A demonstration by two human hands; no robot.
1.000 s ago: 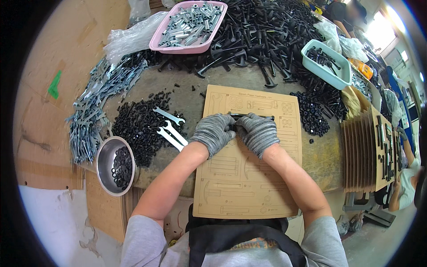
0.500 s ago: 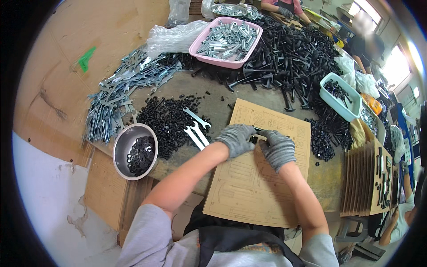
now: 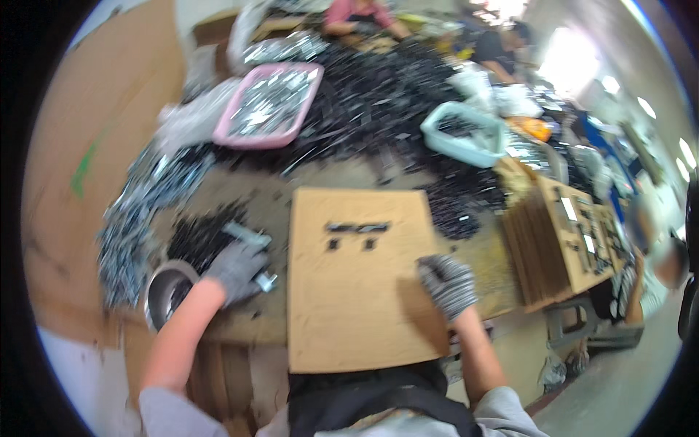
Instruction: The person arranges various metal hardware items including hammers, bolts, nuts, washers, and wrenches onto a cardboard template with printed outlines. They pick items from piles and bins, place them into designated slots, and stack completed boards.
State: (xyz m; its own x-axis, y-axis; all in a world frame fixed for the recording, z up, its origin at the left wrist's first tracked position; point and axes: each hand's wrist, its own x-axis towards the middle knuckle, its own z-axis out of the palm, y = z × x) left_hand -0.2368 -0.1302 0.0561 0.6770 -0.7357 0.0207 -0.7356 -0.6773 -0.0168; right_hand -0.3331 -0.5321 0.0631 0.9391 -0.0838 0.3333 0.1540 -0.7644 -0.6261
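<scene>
A brown cardboard sheet [image 3: 364, 306] lies in front of me. Near its top sits a dark bar-shaped part [image 3: 357, 227], with two small black pieces [image 3: 333, 245] just below it. My left hand [image 3: 239, 271], in a grey glove, is left of the sheet over open-end wrenches [image 3: 247, 234]. A wrench end [image 3: 267, 282] shows beside its fingers, but motion blur hides whether they grip it. My right hand [image 3: 447, 285], also gloved, hovers at the sheet's right edge with curled fingers; whatever they hold, if anything, is hidden.
Black bolts [image 3: 200, 237] and a steel bowl [image 3: 154, 295] are at left, near piled wrenches [image 3: 131, 240]. Behind stand a pink tray [image 3: 273, 140] of metal tubes and a pale green tray [image 3: 466, 154]. Stacked cardboard sheets [image 3: 535, 247] stand at right. Two people work across the table.
Both hands have left the part on the sheet: my left to the wrenches, my right to the right edge. The part and small pieces are now uncovered. The view has shifted.
</scene>
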